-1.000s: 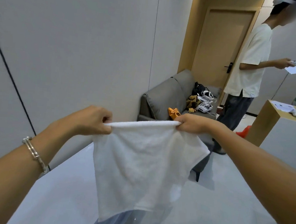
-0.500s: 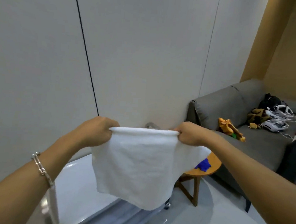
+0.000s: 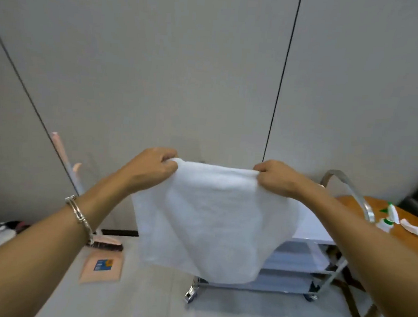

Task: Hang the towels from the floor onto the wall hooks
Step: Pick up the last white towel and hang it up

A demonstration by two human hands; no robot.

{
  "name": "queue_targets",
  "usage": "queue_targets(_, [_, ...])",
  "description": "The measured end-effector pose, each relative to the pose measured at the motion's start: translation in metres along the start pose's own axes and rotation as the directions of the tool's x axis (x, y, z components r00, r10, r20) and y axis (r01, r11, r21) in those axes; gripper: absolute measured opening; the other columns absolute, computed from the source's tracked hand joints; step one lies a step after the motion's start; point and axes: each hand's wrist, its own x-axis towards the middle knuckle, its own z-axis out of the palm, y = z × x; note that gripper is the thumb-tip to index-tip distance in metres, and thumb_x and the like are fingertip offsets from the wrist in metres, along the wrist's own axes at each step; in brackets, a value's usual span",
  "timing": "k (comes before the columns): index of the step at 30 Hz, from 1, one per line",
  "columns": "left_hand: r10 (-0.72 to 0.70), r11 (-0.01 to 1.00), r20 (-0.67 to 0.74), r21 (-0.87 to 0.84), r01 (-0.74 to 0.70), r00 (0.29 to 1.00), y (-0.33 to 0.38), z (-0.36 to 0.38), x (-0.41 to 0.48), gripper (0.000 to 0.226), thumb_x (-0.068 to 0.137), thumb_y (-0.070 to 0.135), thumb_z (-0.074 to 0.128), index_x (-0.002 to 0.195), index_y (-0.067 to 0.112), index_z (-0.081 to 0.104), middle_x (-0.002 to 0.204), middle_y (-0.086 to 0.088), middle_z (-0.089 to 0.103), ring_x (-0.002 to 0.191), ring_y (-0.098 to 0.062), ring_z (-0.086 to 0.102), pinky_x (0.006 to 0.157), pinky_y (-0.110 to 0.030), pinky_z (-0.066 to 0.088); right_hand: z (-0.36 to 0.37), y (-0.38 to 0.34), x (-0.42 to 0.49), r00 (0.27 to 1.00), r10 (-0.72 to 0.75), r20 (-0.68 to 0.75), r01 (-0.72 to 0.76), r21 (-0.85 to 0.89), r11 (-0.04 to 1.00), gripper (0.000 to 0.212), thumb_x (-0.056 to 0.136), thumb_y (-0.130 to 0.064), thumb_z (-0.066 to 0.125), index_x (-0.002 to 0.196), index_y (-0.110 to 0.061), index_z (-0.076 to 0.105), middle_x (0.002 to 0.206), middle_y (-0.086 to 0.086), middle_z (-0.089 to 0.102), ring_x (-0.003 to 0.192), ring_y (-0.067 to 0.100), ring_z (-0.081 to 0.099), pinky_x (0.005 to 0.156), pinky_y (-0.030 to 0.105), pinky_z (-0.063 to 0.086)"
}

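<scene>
Both hands still grip the same 1 white towel (image 3: 206, 220) by its top edge: the left hand (image 3: 152, 169) has its fingers curled over the left corner and the right hand (image 3: 275, 180) pinches the right corner in a closed fist. The edge is stretched almost level between them, as it was 0.5 s ago, and the rest of the cloth hangs free in the air, in front of the wall (image 3: 160, 68) and well above the floor (image 3: 143, 302)

Since that earlier frame the view has swung left. The grey sofa has dropped out of sight, and a metal cart (image 3: 294, 263) now stands right behind the towel, while a pink dustpan (image 3: 102, 267) and a brush (image 3: 108, 244) have come into view on the floor at the left

Both forearms reach forward and slightly up, knuckles upward, hands apart by the towel's width. The left wrist wears 1 silver bracelet (image 3: 79, 213)

Counted: 2 hands, 1 towel, 1 cart showing 2 wheels, 1 dustpan, 1 brush, 1 wooden table (image 3: 363, 206) at the right edge behind the cart's handle, and 2 dark seams in the wall
</scene>
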Motion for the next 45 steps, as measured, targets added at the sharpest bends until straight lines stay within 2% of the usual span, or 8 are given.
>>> queue_targets(3, [-0.039, 0.997, -0.028, 0.065, 0.041, 0.999, -0.026, -0.038, -0.042, 0.049, 0.076, 0.06, 0.058, 0.077, 0.011, 0.057, 0.074, -0.002, 0.06, 0.072, -0.018, 0.056, 0.06, -0.031, 0.037, 0.01, -0.062, 0.005, 0.992, -0.125, 0.026, 0.124, 0.036, 0.992, 0.02, 0.092, -0.026, 0.045, 0.088, -0.018, 0.063, 0.091, 0.0, 0.063, 0.087, 0.019, 0.059, 0.075, 0.032, 0.046])
queue_targets(6, [-0.08, 0.985, -0.091, 0.143, 0.092, 0.993, -0.062, -0.076, -0.086, 0.034, 0.081, 0.049, 0.066, 0.073, 0.017, 0.056, 0.072, 0.002, 0.059, 0.071, -0.017, 0.054, 0.059, -0.031, 0.037, 0.027, -0.131, 0.005, 0.97, -0.239, 0.034, 0.236, 0.07, 0.969, 0.028, 0.086, -0.053, 0.058, 0.089, -0.026, 0.065, 0.088, -0.015, 0.06, 0.083, 0.004, 0.056, 0.066, 0.024, 0.042])
queue_targets(13, [-0.201, 0.918, -0.179, 0.307, 0.249, 0.963, -0.172, -0.167, -0.222, 0.024, 0.091, 0.035, 0.05, 0.071, 0.026, 0.041, 0.07, 0.008, 0.051, 0.07, -0.021, 0.05, 0.058, -0.033, 0.035, 0.119, -0.311, -0.008, 0.866, -0.467, 0.177, 0.473, 0.008, 0.881, 0.041, 0.07, -0.05, 0.077, 0.081, -0.012, 0.066, 0.066, 0.0, 0.057, 0.061, 0.014, 0.049, 0.056, 0.027, 0.036])
queue_targets(19, [-0.332, 0.817, -0.25, 0.406, 0.409, 0.91, -0.243, -0.233, -0.33, 0.018, 0.084, 0.016, 0.051, 0.073, 0.022, 0.037, 0.071, 0.001, 0.047, 0.068, -0.025, 0.046, 0.053, -0.034, 0.029, 0.189, -0.44, -0.017, 0.78, -0.596, 0.192, 0.613, -0.037, 0.79, 0.033, 0.085, -0.04, 0.068, 0.058, -0.027, 0.054, 0.055, -0.007, 0.05, 0.054, 0.009, 0.046, 0.054, 0.028, 0.034])
queue_targets(24, [-0.492, 0.693, -0.402, 0.356, 0.627, 0.772, -0.275, -0.261, -0.417, 0.027, 0.083, 0.009, 0.047, 0.069, 0.026, 0.031, 0.07, 0.0, 0.045, 0.068, -0.025, 0.042, 0.05, -0.033, 0.024, 0.238, -0.534, -0.037, 0.678, -0.696, 0.237, 0.714, 0.011, 0.7, 0.033, 0.087, -0.041, 0.065, 0.078, -0.01, 0.065, 0.058, -0.003, 0.052, 0.054, 0.01, 0.048, 0.05, 0.02, 0.034])
queue_targets(29, [-0.604, 0.579, -0.491, 0.272, 0.769, 0.628, -0.291, -0.277, -0.501, 0.019, 0.09, 0.012, 0.043, 0.099, 0.028, 0.048, 0.071, 0.006, 0.048, 0.069, -0.02, 0.049, 0.052, -0.031, 0.036, 0.292, -0.612, -0.062, 0.513, -0.792, 0.331, 0.831, 0.038, 0.554, 0.034, 0.09, -0.046, 0.059, 0.065, -0.022, 0.058, 0.059, -0.001, 0.055, 0.059, 0.019, 0.053, 0.055, 0.03, 0.04])
queue_targets(36, [-0.696, 0.31, -0.59, 0.268, 0.912, 0.41, -0.308, -0.306, -0.601, 0.019, 0.087, 0.008, 0.043, 0.079, 0.017, 0.057, 0.071, -0.003, 0.056, 0.068, -0.024, 0.054, 0.051, -0.029, 0.037, 0.359, -0.716, -0.099, 0.261, -0.9, 0.35, 0.932, 0.153, 0.33, 0.047, 0.093, -0.054, 0.046, 0.092, -0.015, 0.071, 0.072, 0.007, 0.065, 0.066, 0.023, 0.058, 0.058, 0.035, 0.044])
queue_targets(45, [-0.755, 0.081, -0.627, 0.2, 0.976, 0.192, -0.356, -0.357, -0.692, 0.016, 0.076, 0.003, 0.046, 0.067, 0.014, 0.053, 0.069, -0.006, 0.054, 0.072, -0.03, 0.054, 0.049, -0.028, 0.033, 0.442, -0.848, -0.118, -0.028, -0.908, 0.417, 0.934, 0.335, 0.125, 0.056, 0.094, -0.055, 0.044, 0.084, -0.003, 0.063, 0.054, 0.0, 0.04, 0.051, 0.016, 0.036, 0.052, 0.032, 0.024])
